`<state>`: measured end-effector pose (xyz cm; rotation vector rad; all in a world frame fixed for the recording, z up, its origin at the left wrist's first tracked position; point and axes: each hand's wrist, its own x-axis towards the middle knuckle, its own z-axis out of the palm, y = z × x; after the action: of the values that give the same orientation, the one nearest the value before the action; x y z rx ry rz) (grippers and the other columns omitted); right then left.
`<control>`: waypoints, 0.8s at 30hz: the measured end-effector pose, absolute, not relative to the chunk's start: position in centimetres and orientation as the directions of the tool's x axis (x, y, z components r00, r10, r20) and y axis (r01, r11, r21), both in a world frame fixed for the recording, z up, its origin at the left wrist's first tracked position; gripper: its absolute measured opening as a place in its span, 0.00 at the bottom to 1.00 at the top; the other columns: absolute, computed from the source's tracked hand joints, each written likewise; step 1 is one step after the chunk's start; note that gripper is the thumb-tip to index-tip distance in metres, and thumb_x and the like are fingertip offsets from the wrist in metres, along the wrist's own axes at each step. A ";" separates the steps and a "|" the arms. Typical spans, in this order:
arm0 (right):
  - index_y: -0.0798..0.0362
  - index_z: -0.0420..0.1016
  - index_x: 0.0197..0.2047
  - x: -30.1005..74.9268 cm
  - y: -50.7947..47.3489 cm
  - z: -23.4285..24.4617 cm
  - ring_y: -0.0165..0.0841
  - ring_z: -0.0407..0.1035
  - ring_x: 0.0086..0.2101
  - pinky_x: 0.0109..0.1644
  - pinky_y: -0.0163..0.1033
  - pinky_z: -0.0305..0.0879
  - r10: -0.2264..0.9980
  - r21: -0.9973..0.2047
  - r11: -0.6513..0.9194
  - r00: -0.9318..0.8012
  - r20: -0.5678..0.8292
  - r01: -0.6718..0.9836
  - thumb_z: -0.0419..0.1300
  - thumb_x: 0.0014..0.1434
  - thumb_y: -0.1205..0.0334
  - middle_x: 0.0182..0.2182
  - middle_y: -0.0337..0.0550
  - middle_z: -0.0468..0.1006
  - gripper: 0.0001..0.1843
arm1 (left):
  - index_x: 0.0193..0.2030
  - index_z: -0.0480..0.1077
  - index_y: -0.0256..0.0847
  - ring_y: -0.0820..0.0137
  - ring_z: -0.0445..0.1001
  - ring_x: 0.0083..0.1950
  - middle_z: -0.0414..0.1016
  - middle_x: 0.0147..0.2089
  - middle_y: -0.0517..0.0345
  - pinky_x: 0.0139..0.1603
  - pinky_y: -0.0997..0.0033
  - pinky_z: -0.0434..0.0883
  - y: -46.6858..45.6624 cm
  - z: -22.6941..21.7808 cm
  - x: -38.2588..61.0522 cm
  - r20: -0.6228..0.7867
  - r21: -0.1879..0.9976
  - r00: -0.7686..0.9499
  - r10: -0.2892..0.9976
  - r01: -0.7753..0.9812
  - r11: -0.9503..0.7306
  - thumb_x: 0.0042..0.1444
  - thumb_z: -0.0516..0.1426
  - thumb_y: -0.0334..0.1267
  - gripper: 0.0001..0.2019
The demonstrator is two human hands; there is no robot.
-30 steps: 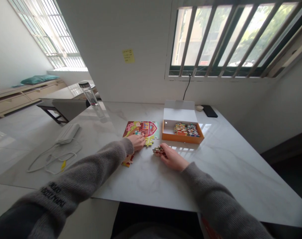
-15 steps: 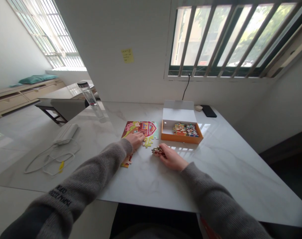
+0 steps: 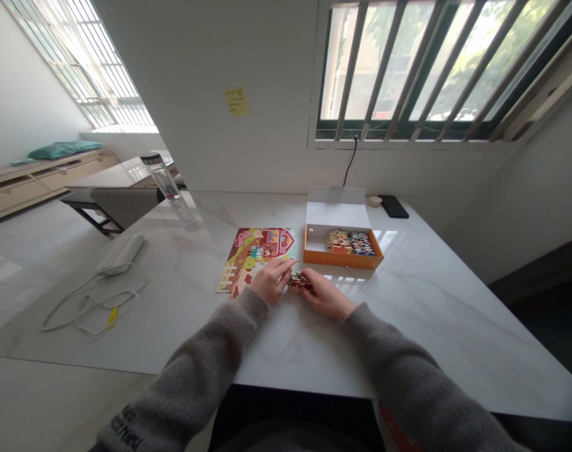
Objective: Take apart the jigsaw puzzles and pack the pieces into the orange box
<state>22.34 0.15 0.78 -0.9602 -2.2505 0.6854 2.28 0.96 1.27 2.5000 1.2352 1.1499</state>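
Observation:
My right hand (image 3: 324,293) is closed around a small stack of jigsaw puzzle pieces (image 3: 297,282), held edge-on just above the table. From the left, my left hand (image 3: 270,280) reaches to that stack, its fingers bent and close together at the stack's left end. Whatever lies between those fingertips is too small to make out. Behind and left of my left hand lies a partly assembled jigsaw puzzle (image 3: 243,254) with a red barn, a brown path and a white fence. My left hand and sleeve cover its lower right part.
An orange box (image 3: 342,257) with its white lid raised holds more puzzle pieces (image 3: 351,243) behind my right hand. A black phone (image 3: 395,206) lies at the back right. To the left are a glass bottle (image 3: 162,177) and a white device (image 3: 120,254) with a looped cable.
My left hand has left the puzzle and moved right and toward me, to the stack in my right hand. More of the puzzle's fence and path shows. The view has shifted slightly.

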 end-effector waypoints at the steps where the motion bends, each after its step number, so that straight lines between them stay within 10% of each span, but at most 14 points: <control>1: 0.54 0.66 0.49 22.4 0.2 0.7 0.36 0.69 0.41 0.46 0.40 0.65 0.766 -0.668 0.601 -0.555 0.324 0.439 0.53 0.58 0.71 0.42 0.48 0.73 0.15 | 0.59 0.69 0.37 0.61 0.72 0.56 0.75 0.54 0.45 0.59 0.59 0.71 0.5 1.2 2.9 0.566 0.421 0.405 0.719 0.607 -0.674 0.67 0.48 0.35 0.18; 8: 0.54 0.67 0.53 22.6 0.3 0.9 0.37 0.71 0.44 0.48 0.40 0.66 0.783 -0.713 0.563 -0.548 0.296 0.419 0.54 0.58 0.72 0.45 0.48 0.75 0.19 | 0.63 0.66 0.39 0.62 0.66 0.64 0.68 0.62 0.46 0.66 0.56 0.65 0.4 0.7 1.9 0.441 0.614 0.505 0.742 0.434 -0.659 0.67 0.44 0.33 0.21; 18: 0.55 0.68 0.48 22.8 0.6 0.9 0.36 0.69 0.40 0.46 0.40 0.65 0.829 -0.733 0.510 -0.484 0.279 0.451 0.56 0.57 0.68 0.41 0.47 0.75 0.15 | 0.43 0.75 0.38 0.68 0.72 0.37 0.75 0.37 0.55 0.42 0.65 0.73 1.2 -0.1 0.8 0.401 0.710 0.233 0.886 0.532 -0.461 0.54 0.60 0.33 0.09; 24: 0.55 0.68 0.50 23.4 1.2 0.7 0.37 0.70 0.41 0.48 0.44 0.66 0.871 -0.781 0.437 -0.428 0.243 0.446 0.57 0.59 0.63 0.42 0.47 0.76 0.15 | 0.37 0.73 0.35 0.70 0.75 0.32 0.76 0.33 0.55 0.37 0.67 0.74 1.3 -0.9 0.9 0.224 0.953 0.292 0.930 0.135 -0.272 0.53 0.63 0.45 0.14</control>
<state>23.39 1.19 0.73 -1.1022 -2.0432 0.8426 0.87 1.28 -0.87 1.6429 0.9889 1.0874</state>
